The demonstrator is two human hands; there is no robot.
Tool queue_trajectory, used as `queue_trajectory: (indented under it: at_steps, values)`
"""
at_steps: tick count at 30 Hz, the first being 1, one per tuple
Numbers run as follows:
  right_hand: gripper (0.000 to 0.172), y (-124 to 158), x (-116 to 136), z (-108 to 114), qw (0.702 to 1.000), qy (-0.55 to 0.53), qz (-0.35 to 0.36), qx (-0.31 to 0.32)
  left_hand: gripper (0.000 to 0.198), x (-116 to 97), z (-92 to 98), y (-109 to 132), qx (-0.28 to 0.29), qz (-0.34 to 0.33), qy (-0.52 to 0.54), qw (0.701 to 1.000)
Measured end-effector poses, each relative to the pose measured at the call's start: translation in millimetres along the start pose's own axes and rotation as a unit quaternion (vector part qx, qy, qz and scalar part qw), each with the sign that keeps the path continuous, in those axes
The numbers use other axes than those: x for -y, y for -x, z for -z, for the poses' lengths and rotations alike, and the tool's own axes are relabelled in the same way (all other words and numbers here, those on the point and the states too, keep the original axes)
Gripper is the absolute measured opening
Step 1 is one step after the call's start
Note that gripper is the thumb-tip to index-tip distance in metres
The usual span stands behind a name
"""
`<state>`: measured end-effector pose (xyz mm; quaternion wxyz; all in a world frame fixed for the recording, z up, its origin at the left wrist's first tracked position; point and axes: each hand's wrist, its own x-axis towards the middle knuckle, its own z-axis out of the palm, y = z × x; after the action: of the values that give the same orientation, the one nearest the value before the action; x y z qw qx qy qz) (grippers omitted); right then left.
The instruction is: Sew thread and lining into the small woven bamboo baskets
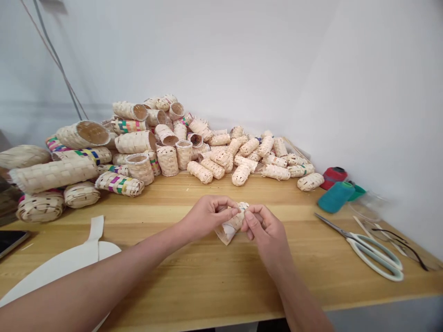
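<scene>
A small woven tube (232, 227) of pale strips lies on the table between my hands, its wider end toward me. My left hand (212, 216) is at its left side, thumb and forefinger pinched together over the tube. On the other side my right hand (265, 225) is also pinched, its fingertips close to the tube's far end. Whatever the two pinches hold is too fine to make out. A faint bluish line shows on the far end of the tube. Part of its surface is covered by my fingers.
Woven tubes (138, 140) are heaped along the wall. To the right are teal thread (335, 197), a red spool (334, 178), scissors (363, 251) and eyeglasses (403, 240). A white round piece (65, 267) lies under my left forearm, with a phone (12, 240) at the left edge.
</scene>
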<state>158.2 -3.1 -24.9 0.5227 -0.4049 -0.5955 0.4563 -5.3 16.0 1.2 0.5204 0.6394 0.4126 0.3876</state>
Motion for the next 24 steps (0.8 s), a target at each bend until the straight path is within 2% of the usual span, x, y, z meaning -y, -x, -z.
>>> queue_trajectory:
  at_steps: [5, 12, 18, 24]
  values:
    - [0.022, -0.6, -0.2, -1.0, 1.000, 0.029, -0.002, -0.012, 0.026, -1.8, 1.0, -1.2, -0.019, 0.013, 0.067, 0.997]
    - [0.024, -3.2, -3.3, -0.3, 0.998, 0.031, -0.010, -0.051, 0.024, -1.2, 0.6, -2.6, -0.034, 0.011, 0.093, 0.995]
    - [0.024, -4.4, -6.2, 1.7, 0.996, 0.010, -0.005, -0.085, 0.019, -2.1, -0.5, -2.3, -0.036, 0.006, 0.083, 0.996]
    - [0.022, -4.6, -7.2, 1.4, 0.997, 0.008, 0.020, -0.078, 0.017, -2.5, -0.7, -1.9, -0.041, -0.002, 0.049, 0.998]
